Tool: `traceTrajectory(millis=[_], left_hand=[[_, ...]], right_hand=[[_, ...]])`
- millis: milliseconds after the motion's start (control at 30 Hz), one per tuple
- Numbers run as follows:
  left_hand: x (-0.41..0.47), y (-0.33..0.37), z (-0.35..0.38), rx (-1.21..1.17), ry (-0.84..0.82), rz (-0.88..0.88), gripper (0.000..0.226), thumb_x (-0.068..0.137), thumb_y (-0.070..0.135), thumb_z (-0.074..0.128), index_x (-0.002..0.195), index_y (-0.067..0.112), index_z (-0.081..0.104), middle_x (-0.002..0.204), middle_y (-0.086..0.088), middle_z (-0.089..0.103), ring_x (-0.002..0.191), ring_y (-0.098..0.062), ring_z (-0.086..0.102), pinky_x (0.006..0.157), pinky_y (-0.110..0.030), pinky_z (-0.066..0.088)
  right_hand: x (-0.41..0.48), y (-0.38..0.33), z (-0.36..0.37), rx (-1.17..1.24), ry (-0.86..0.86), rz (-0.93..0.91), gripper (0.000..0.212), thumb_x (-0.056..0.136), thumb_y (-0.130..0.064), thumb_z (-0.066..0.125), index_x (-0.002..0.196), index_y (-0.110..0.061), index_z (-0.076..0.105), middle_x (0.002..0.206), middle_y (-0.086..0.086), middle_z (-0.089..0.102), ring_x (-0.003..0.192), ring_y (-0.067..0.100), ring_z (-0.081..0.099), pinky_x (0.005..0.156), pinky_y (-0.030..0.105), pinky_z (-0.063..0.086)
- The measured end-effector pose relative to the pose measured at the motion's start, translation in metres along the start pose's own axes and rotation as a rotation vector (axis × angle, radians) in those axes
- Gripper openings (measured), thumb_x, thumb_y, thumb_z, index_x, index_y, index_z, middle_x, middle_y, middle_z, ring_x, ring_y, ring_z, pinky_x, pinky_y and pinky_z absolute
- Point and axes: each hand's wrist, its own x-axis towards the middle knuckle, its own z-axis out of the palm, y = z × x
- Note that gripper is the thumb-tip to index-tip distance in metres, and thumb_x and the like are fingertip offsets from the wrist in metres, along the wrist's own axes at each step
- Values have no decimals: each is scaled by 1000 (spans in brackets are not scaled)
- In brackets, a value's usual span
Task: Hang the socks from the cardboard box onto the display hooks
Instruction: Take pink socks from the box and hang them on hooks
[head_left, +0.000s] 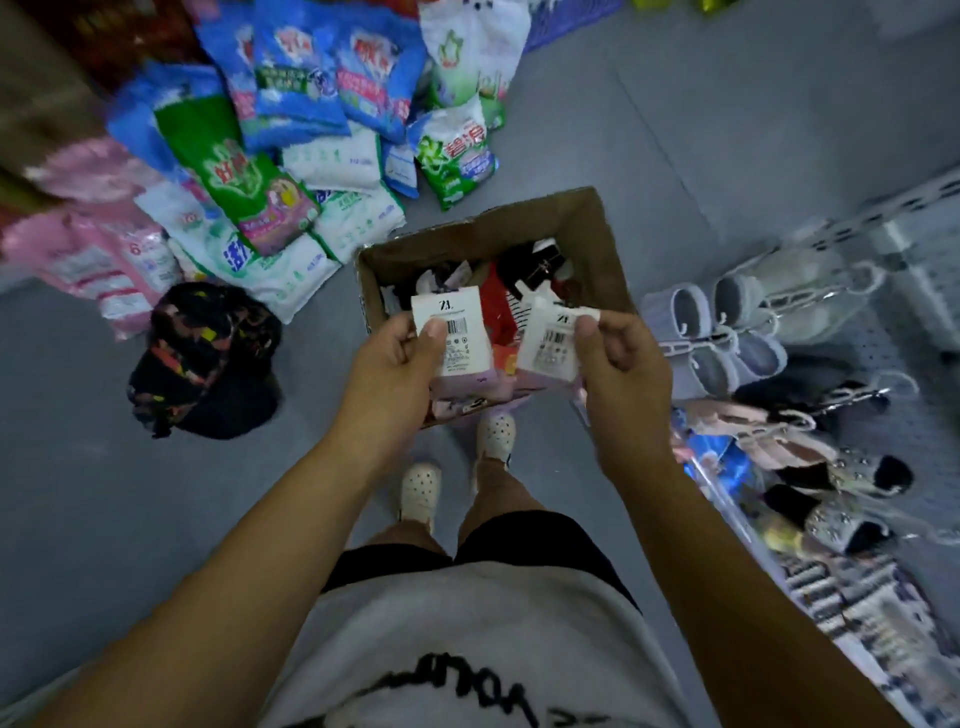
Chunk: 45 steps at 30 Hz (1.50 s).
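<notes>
The left hand (395, 358) pinches a pale pink pair of socks with a white barcoded card label (457, 332), thumb pressed on the front of the card and fingers curled behind it. The right hand (618, 353) grips a second pink pair with the same white card (550, 343), thumb on its upper corner. Both pairs are held side by side, close but apart, just above the open brown cardboard box (519, 223) on the grey floor. Inside it lies a jumble of black, red and striped socks (524, 275). The person's white perforated clogs (421, 488) stand at the box's near edge. To the left lie a dark patterned cap (208, 358) and a heap of blue, green and white detergent bags (291, 130). To the right, grey and pink slippers (727, 322) hang against a white perforated display panel (909, 332).
</notes>
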Motion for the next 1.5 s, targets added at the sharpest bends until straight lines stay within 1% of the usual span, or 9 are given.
traceTrajectory(millis=[100, 367, 500, 600, 767, 967, 1067, 1267, 1500], left_hand=[[-20, 18, 7, 152, -114, 152, 21, 107, 20, 47, 123, 14, 61, 102, 2, 75, 79, 1, 73, 66, -15, 55], [-89, 10, 56, 346, -450, 232, 22, 105, 28, 52, 124, 17, 58, 104, 11, 72, 84, 7, 69, 70, -11, 54], [-125, -8, 89, 403, -603, 277, 28, 105, 26, 53, 131, 17, 46, 116, 7, 65, 90, 11, 66, 74, -12, 54], [-154, -26, 116, 464, -734, 332, 35, 107, 37, 47, 137, 22, 53, 130, 2, 65, 114, 0, 64, 100, -28, 53], [-217, -52, 172, 347, -1016, -35, 86, 74, 85, 56, 133, 24, 66, 132, -6, 69, 128, -23, 62, 115, -50, 41], [-300, -99, 250, 490, -1122, 135, 30, 99, 53, 53, 102, 36, 78, 111, -2, 78, 112, -23, 71, 109, -55, 46], [-354, -129, 289, 510, -1098, 132, 33, 105, 43, 48, 95, 35, 79, 101, 3, 80, 100, -18, 75, 103, -54, 52], [-448, -193, 352, 480, -1231, -53, 31, 101, 39, 56, 112, 15, 72, 111, -18, 76, 105, -42, 71, 94, -70, 51], [-512, -226, 408, 534, -1412, -150, 40, 93, 32, 58, 120, 5, 69, 111, -16, 76, 98, -28, 74, 85, -44, 62]], right_hand=[[-55, -10, -14, 80, 109, 6, 13, 99, -20, 61, 95, -8, 62, 88, -1, 78, 85, 13, 76, 62, 24, 58], [-156, -35, -50, 318, 380, 56, 20, 93, -24, 69, 82, -11, 59, 74, 8, 74, 74, 31, 71, 64, 59, 55], [-194, -30, -74, 488, 418, 53, 11, 94, -22, 67, 92, -11, 68, 95, 13, 77, 93, 34, 73, 79, 50, 61], [-219, -21, -101, 615, 476, 18, 17, 90, -22, 68, 99, -7, 70, 99, 14, 76, 96, 30, 73, 83, 44, 60], [-263, -4, -166, 671, 609, -42, 16, 95, -11, 63, 103, 1, 71, 109, 21, 73, 102, 25, 68, 90, 40, 59], [-345, 27, -279, 630, 712, -85, 24, 95, -15, 64, 114, -2, 71, 113, 12, 74, 112, 28, 69, 93, 41, 58], [-391, 48, -342, 495, 821, -126, 17, 91, -12, 71, 108, -10, 73, 102, 7, 76, 99, 21, 70, 90, 38, 58], [-464, 88, -435, 388, 1003, -92, 28, 81, -13, 82, 105, -15, 67, 83, -3, 66, 79, 10, 61, 75, 21, 52], [-522, 106, -505, 499, 1085, -102, 14, 83, -7, 79, 95, -7, 72, 87, 8, 71, 79, 13, 64, 77, 25, 54]])
